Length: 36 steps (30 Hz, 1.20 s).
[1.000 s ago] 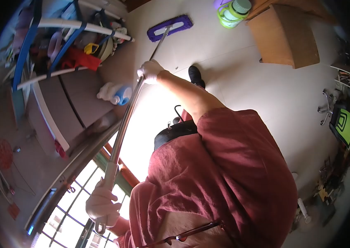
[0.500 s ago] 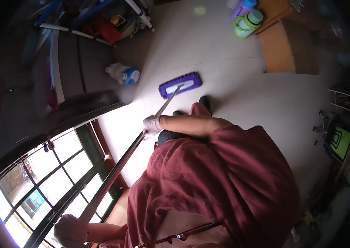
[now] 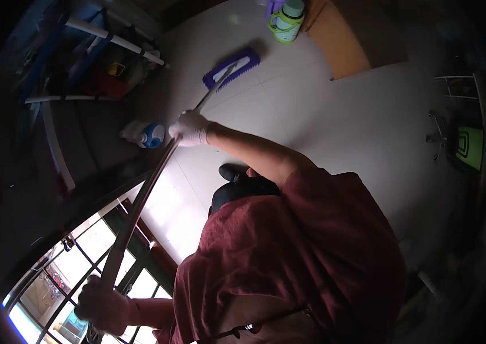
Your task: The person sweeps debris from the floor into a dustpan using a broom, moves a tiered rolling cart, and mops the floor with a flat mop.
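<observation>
A flat mop with a purple fringed head lies against the pale tiled floor, its long metal pole slanting down toward the lower left. Around the middle of that pole, my right hand is closed, wearing a whitish glove. My left hand grips the pole's upper end, beside the bright window. That hand is in shadow, so its detail is poor. One dark shoe shows below my right forearm.
Left of the mop stand a blue-and-white bottle and a dark cabinet. A green flask and a brown board are at the far side. A green-backed chair stands right. A gridded window is lower left.
The mop head has slid forward, away from my feet, and slightly left. My right hand has reached forward and left with the pole; my left hand stays on its end. The camera view has shifted.
</observation>
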Motion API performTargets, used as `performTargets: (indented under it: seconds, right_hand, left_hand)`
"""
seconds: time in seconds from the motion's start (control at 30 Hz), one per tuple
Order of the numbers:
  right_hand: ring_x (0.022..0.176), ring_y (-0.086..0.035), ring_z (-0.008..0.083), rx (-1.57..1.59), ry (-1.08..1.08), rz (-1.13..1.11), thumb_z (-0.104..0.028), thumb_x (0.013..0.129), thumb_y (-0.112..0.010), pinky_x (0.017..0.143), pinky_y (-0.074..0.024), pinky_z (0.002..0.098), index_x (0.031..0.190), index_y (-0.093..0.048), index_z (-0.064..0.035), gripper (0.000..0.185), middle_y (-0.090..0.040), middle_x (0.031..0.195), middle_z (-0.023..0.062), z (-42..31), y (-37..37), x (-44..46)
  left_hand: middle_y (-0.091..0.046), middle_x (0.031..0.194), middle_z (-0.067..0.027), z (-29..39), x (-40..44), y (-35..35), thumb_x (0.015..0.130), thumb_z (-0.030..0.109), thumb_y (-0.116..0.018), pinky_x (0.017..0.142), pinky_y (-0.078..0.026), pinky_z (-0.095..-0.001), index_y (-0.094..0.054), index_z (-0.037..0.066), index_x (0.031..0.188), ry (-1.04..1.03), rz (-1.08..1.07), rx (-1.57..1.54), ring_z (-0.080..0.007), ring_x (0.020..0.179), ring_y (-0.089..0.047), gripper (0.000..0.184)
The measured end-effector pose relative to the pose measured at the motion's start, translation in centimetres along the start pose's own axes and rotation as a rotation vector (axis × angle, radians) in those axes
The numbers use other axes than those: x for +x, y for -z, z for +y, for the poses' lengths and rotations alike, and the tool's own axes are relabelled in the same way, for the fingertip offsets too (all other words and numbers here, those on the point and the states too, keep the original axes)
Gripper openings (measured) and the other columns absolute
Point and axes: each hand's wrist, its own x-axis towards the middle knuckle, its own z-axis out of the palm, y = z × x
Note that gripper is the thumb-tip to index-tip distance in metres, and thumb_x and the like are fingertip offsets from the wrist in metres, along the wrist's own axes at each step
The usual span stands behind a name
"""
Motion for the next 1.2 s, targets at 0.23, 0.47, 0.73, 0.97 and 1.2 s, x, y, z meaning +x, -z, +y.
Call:
performTargets:
  seconds: [0.23, 0.47, 0.73, 0.97, 1.2]
  right_hand:
    - [0.081, -0.061, 0.0282, -0.027, -0.392, 0.199, -0.024, 0.072, -0.068, 0.071, -0.0486, 0.0389, 0.07, -0.063, -0.011, 0.014, -0.064, 0.077, 0.0095, 13.8, 1.9, -4.4]
    - [0.081, -0.06, 0.0255, -0.069, -0.275, 0.131, -0.017, 0.067, -0.07, 0.075, -0.0461, 0.0377, 0.07, -0.062, -0.0137, 0.009, -0.062, 0.074, 0.0055, 10.6, -2.0, -7.8]
    - [0.08, -0.064, 0.0268, -0.002, -0.15, -0.151, -0.03, 0.068, -0.067, 0.071, -0.0473, 0.042, 0.071, -0.064, -0.017, 0.014, -0.064, 0.072, 0.0048, -0.4, -11.7, -12.4]
    - [0.077, -0.065, 0.0282, 0.103, 0.018, -0.367, -0.038, 0.067, -0.068, 0.072, -0.0483, 0.0458, 0.078, -0.067, -0.0163, 0.024, -0.066, 0.075, 0.0081, -15.9, -24.1, -18.9]
    - [0.076, -0.064, 0.0279, 0.217, 0.175, -0.656, -0.044, 0.069, -0.07, 0.07, -0.0493, 0.0384, 0.08, -0.068, -0.0159, 0.03, -0.067, 0.076, 0.0065, -27.9, -26.7, -23.2]
  left_hand:
    - [-0.049, 0.07, -0.0052, -12.4, -1.8, -12.6, 0.089, 0.041, -0.055, 0.065, -0.038, -0.0347, -0.052, 0.004, 0.079, 0.117, -0.637, 0.097, -0.0197, 0.065, -0.048, 0.039]
    - [-0.045, 0.057, -0.0026, -7.2, -5.2, -9.7, 0.087, 0.04, -0.058, 0.087, -0.046, -0.0463, -0.053, 0.006, 0.069, 0.155, -0.627, 0.2, -0.0169, 0.056, -0.048, 0.038]
    - [-0.052, 0.059, -0.0001, 1.7, -9.7, 3.7, 0.07, 0.017, -0.067, 0.062, -0.043, -0.0355, -0.06, 0.009, 0.061, 0.143, -0.762, 0.079, -0.0159, 0.055, -0.05, 0.014]
    - [-0.052, 0.052, 0.0066, 13.5, -13.6, 17.5, 0.062, 0.021, -0.069, 0.053, -0.037, -0.0285, -0.066, 0.019, 0.059, 0.108, -1.08, 0.127, -0.01, 0.052, -0.052, 0.005]
    - [-0.036, 0.053, 0.003, 19.7, -18.0, 15.7, 0.076, 0.013, -0.053, 0.043, -0.03, -0.0305, -0.041, 0.01, 0.056, -0.058, -0.582, -0.215, -0.0142, 0.044, -0.035, 0.023]
